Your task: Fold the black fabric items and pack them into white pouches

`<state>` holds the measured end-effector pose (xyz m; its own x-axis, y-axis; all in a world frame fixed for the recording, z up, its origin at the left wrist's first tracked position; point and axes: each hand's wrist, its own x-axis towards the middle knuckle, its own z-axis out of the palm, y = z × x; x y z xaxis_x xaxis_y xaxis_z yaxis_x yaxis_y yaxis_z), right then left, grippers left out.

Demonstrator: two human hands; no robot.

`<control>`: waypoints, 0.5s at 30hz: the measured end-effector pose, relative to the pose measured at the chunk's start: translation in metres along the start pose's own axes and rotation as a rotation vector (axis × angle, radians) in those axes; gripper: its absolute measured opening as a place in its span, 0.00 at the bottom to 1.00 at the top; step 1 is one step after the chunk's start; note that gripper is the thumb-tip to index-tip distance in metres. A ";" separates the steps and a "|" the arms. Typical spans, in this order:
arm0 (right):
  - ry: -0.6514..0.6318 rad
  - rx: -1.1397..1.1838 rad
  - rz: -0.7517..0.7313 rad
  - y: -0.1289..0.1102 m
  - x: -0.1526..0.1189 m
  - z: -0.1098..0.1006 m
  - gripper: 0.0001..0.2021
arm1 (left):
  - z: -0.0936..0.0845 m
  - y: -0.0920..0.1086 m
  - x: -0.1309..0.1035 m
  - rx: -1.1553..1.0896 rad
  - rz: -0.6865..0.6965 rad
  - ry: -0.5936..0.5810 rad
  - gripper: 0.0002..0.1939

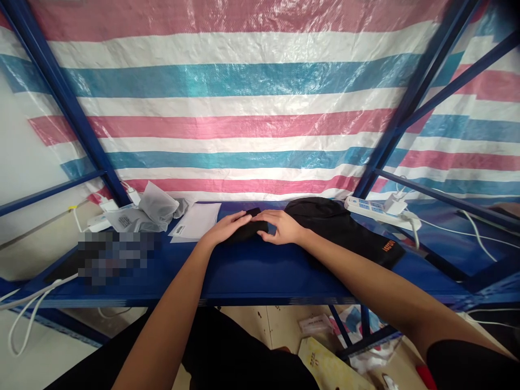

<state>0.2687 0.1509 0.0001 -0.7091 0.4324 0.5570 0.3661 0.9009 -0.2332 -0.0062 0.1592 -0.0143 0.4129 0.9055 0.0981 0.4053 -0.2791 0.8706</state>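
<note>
A small folded black bundle (pixel 245 234), which looks like cloth, lies on the blue shelf top (pixel 252 276) under both hands. My left hand (pixel 227 226) rests along its left side with the fingers stretched flat over it; its thumb is hidden. From the right, my right hand (pixel 280 226) curves around the bundle's end, fingers over the top and thumb below, and the fingertips of both hands nearly meet. Beside my right hand and forearm, a black garment (pixel 325 225) with orange lettering is spread on the shelf, partly covered by that arm.
White sheets or flat bags (pixel 197 221) and crumpled translucent plastic bags (pixel 152 211) lie left. A power strip (pixel 377 211) with plugs and cables stands right. Blue frame posts (pixel 385 146) edge the space before a striped tarp (pixel 244 81). A yellow box (pixel 329 363) sits below.
</note>
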 end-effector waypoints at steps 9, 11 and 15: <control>0.557 0.537 0.667 0.000 0.016 0.005 0.28 | 0.010 0.016 -0.013 -0.409 0.203 -0.005 0.39; 0.534 0.739 0.690 -0.001 0.019 0.006 0.26 | 0.015 0.013 -0.010 -0.436 0.221 0.039 0.36; 0.315 1.027 0.722 -0.002 0.015 0.004 0.31 | 0.021 0.001 0.002 -0.571 0.235 0.205 0.32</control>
<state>0.2544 0.1560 0.0057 -0.3229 0.9293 0.1790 -0.1227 0.1464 -0.9816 0.0117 0.1539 -0.0238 0.2509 0.8995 0.3576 -0.1975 -0.3141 0.9286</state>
